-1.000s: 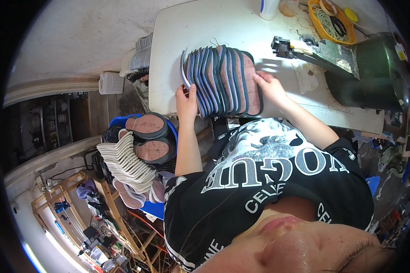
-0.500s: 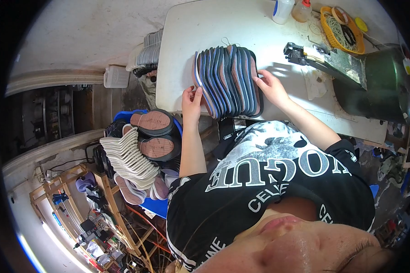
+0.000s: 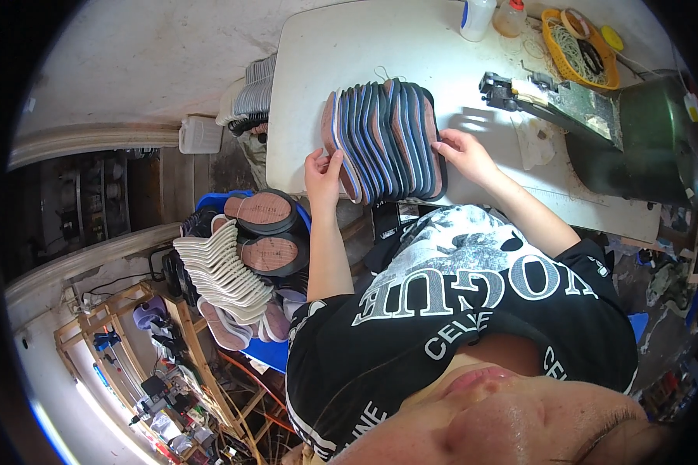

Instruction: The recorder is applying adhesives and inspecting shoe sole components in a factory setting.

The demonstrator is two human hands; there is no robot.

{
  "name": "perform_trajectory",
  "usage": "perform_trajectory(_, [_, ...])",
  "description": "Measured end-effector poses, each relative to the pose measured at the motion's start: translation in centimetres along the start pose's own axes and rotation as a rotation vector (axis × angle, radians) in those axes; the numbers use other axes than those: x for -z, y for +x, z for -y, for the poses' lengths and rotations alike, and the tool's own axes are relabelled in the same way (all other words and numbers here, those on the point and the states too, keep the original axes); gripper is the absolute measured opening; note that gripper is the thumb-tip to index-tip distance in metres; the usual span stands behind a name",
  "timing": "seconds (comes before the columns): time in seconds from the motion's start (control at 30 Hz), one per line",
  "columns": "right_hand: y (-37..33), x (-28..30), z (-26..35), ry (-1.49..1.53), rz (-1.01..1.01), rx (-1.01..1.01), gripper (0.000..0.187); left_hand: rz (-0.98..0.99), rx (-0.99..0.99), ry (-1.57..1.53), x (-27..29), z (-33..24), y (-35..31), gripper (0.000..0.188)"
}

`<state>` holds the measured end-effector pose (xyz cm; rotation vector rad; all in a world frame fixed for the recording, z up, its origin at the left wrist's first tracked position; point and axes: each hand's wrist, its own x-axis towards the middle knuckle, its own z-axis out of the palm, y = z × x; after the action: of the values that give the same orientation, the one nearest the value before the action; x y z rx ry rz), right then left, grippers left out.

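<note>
A row of shoe insoles point(image 3: 380, 143), brown-faced with dark, blue and pale edges, stands on edge on the white table point(image 3: 310, 70). A loop of thin string sticks up at its far end. My left hand point(image 3: 323, 174) is at the near left end, thumb against the outermost insole and fingers bent beside it. At the right end my right hand point(image 3: 465, 155) has its thumb and fingertips on the last insole. Between them the hands hold the row together. The underside of the row and some of my fingertips are hidden.
Left of me, a blue bin point(image 3: 267, 353) holds brown-faced soles point(image 3: 267, 254) and a stack of white soles point(image 3: 221, 271). A clamp-like black tool point(image 3: 500, 91) juts over the table beside a green machine point(image 3: 636, 147). Bottles point(image 3: 477, 19) and a yellow basket point(image 3: 554, 50) stand farther back.
The outermost left insole leans farther left, showing more of its brown face. My left hand has shifted slightly left, while my right hand remains at the row's right end.
</note>
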<state>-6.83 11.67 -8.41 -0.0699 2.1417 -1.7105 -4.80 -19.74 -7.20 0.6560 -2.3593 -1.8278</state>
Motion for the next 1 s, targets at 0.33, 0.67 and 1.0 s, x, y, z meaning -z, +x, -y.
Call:
perform_trajectory(0.33, [-0.5, 0.6, 0.0, 0.077, -0.015, -0.022, 0.041, -0.027, -0.080, 0.099, -0.2, -2.1, -0.8, 0.061])
perform_trajectory(0.67, [-2.0, 1.8, 4.2, -0.384, -0.099, 0.150, 0.025, -0.261, -0.538, 0.814, -1.7, -5.2, -2.1, 0.057])
perform_trajectory(1.0, [-9.4, 6.7, 10.8, 0.098, 0.005, 0.386, 0.028, 0.740, 0.056, -0.614, -12.2, -16.2, -5.5, 0.056])
